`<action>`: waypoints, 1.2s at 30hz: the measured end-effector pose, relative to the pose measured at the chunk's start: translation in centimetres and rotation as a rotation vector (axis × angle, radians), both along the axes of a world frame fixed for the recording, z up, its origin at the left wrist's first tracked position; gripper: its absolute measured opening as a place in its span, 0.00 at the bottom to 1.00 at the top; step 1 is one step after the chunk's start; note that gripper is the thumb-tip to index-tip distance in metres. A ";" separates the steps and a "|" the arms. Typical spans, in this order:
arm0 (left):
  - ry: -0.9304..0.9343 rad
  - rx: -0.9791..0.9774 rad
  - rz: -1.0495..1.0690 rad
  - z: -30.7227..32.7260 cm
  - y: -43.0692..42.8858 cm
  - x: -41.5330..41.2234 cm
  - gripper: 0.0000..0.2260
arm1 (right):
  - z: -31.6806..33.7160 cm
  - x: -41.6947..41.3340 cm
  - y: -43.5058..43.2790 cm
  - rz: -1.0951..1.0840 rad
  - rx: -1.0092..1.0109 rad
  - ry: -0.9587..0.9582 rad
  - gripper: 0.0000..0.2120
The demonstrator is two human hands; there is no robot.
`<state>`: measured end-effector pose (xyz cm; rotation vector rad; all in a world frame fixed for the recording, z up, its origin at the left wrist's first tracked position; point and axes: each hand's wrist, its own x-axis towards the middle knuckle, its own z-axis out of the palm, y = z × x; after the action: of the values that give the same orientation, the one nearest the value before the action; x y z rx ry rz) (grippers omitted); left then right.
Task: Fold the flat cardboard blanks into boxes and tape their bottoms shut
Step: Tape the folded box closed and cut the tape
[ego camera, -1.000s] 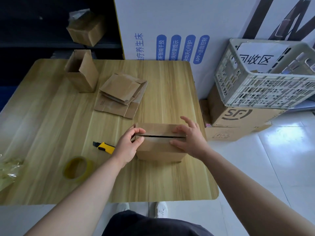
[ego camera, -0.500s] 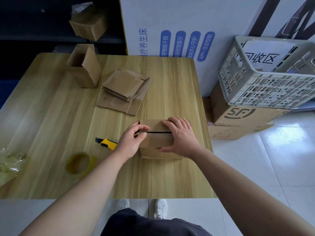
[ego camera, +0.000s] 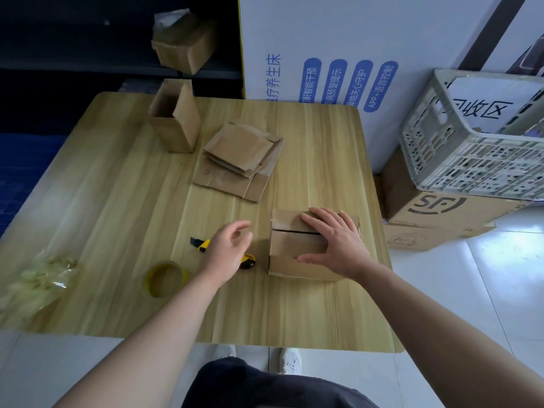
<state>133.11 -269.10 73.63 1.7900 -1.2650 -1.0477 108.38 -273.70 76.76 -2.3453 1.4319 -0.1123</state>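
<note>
A small folded cardboard box (ego camera: 290,245) stands on the wooden table (ego camera: 117,201) with its bottom flaps closed and a dark seam across the top. My right hand (ego camera: 332,241) lies flat on those flaps, fingers spread, pressing them down. My left hand (ego camera: 228,250) hovers just left of the box, fingers loosely curled, holding nothing, above a yellow utility knife (ego camera: 203,244). A roll of yellowish tape (ego camera: 164,278) lies flat to the left of that hand. A stack of flat cardboard blanks (ego camera: 238,160) sits further back in the middle of the table.
An upright open box (ego camera: 175,119) stands at the table's back left. Crumpled clear plastic (ego camera: 35,278) lies at the left edge. Beside the table on the right, a white plastic crate (ego camera: 477,136) rests on a large printed carton (ego camera: 435,213). Another box (ego camera: 184,44) sits on a dark shelf behind.
My left hand has let go of the box and moved left over the utility knife. My right hand has stayed flat on the closed flaps.
</note>
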 end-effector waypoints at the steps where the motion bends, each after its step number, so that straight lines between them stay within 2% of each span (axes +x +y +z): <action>1: -0.129 0.032 0.064 -0.7 0.3 1.4 0.10 | 0.0 0.0 0.0 -0.009 0.002 -0.006 0.44; 3: -0.387 0.185 0.130 -2.1 1.2 4.0 0.09 | 0.1 0.0 0.0 -0.023 0.005 -0.016 0.44; 5: -0.601 0.462 0.086 -3.2 2.3 5.8 0.12 | 0.0 0.1 0.0 -0.032 -0.002 -0.023 0.44; 6: -0.648 0.585 0.068 -3.7 2.9 6.5 0.14 | -0.1 0.1 0.0 -0.035 -0.003 -0.025 0.44; 8: -0.627 0.696 0.097 -4.6 3.8 7.2 0.15 | -0.2 0.1 -0.1 -0.042 0.003 -0.026 0.45; 11: -0.590 0.696 0.154 -5.6 4.2 7.9 0.18 | -0.6 0.0 -0.2 -0.046 0.007 -0.034 0.49; 14: -0.553 0.651 0.127 -5.4 3.9 8.1 0.20 | -0.7 -0.1 -0.3 -0.052 0.011 -0.054 0.50; 17: -0.512 0.462 0.229 -3.1 3.1 7.7 0.15 | -0.5 0.0 -0.3 -0.060 0.023 -0.072 0.47; 19: -0.319 0.264 0.369 -0.2 1.9 7.3 0.12 | -0.4 0.0 -0.3 -0.062 0.025 -0.077 0.46; 21: 0.067 0.106 0.480 3.1 0.4 6.6 0.08 | -0.4 0.0 -0.3 -0.065 0.030 -0.081 0.46; 23: 0.456 0.054 0.471 6.3 -0.7 5.1 0.04 | -0.3 0.0 -0.2 -0.072 0.038 -0.082 0.45; 25: 0.693 0.053 0.358 8.4 -1.2 2.7 0.06 | -0.2 0.0 -0.3 -0.077 0.043 -0.086 0.45; 27: 0.838 0.071 0.241 9.3 -1.5 -0.1 0.08 | -0.2 0.0 -0.4 -0.068 0.042 -0.085 0.45; 30: 0.952 0.108 0.155 9.2 -1.5 -3.6 0.08 | -0.2 -0.1 -0.6 -0.058 0.059 -0.105 0.46; 34: 1.139 0.104 0.157 9.1 -2.1 -5.4 0.14 | 0.1 -0.2 -0.5 -0.097 0.085 -0.197 0.49; 36: 1.190 0.092 0.182 9.3 -2.6 -5.6 0.14 | 0.6 -0.2 -0.3 -0.109 0.118 -0.259 0.48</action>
<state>127.55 -271.75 82.89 0.9395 -0.3062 -1.6713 108.17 -274.04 77.35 -2.0718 1.3964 -0.3386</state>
